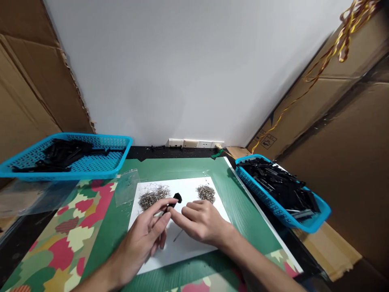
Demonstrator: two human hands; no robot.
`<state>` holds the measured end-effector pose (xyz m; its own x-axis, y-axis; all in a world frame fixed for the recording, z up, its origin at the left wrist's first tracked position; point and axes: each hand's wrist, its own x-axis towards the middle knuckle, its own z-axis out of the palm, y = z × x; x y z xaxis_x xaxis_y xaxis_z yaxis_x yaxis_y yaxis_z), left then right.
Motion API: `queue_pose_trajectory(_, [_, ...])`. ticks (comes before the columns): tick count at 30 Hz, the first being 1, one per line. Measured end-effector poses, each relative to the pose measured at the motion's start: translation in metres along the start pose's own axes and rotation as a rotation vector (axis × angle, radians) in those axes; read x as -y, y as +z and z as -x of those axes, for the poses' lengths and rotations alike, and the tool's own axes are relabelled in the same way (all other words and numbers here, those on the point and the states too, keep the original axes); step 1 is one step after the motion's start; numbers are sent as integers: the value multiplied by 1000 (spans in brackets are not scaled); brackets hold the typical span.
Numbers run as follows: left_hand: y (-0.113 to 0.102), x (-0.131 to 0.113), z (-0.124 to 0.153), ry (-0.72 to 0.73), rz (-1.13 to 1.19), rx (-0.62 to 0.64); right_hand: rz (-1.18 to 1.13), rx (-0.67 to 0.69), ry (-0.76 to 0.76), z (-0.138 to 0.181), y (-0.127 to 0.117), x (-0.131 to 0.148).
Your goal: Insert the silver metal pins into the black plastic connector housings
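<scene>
Blue basket (322,214) at right; metal pile (206,193) beyond right hand (202,221)

The left hand (146,231) is pinching a small black part (178,198), and the right hand (200,219), with curled fingers, is pointing its index fingertip at it. Below, a white rectangular paper sheet (194,252) is carrying two heaps of tiny shiny metal pieces (150,198). Blue perforated plastic baskets (91,175), one on each side, are holding black pieces (65,152).
</scene>
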<state>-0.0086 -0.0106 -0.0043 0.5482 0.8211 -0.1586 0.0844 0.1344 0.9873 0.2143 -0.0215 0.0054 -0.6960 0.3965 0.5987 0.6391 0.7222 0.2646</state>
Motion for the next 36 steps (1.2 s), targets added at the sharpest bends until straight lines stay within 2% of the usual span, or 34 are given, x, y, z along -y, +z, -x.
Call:
queue_pose_trajectory(4, [-1, 9, -3, 39, -27, -36, -147, -46, 119, 7, 5, 0])
queue_pose_trajectory(6, [-2, 10, -5, 83, -20, -90, -228, -87, 292, 13, 6, -8])
queue_pose_trajectory(8, [-3, 7, -7, 126, 16, -166, -293, -112, 527, 20, 7, -19])
queue_pose_trajectory(10, [-4, 3, -9, 159, 61, -251, -342, -84, 711, 26, 6, -31])
queue_pose_trajectory(13, [-7, -1, -11, 180, 105, -332, -381, 65, 833, 32, 6, -43])
queue_pose_trajectory(17, [-9, -1, -12, 161, 87, -362, -418, 218, 897, 28, 6, -39])
queue_pose_trajectory(20, [-10, 1, -13, 165, 80, -364, -484, 293, 878, 19, 2, -35])
queue_pose_trajectory(24, [-12, 2, -14, 187, 114, -352, -569, 430, 874, 17, -16, -50])
queue_pose_trajectory(27, [-13, 2, -14, 195, 126, -344, -591, 446, 916, 25, -31, -69])
queue_pose_trajectory(30, [-13, 3, -14, 198, 142, -356, -648, 518, 882, 32, -37, -75])
queue_pose_trajectory(32, [-13, 4, -14, 202, 169, -379, -666, 549, 851, 30, -35, -69])
queue_pose_trajectory(36, [-11, 3, -15, 184, 254, -431, -665, 464, 837, 11, -19, -43])
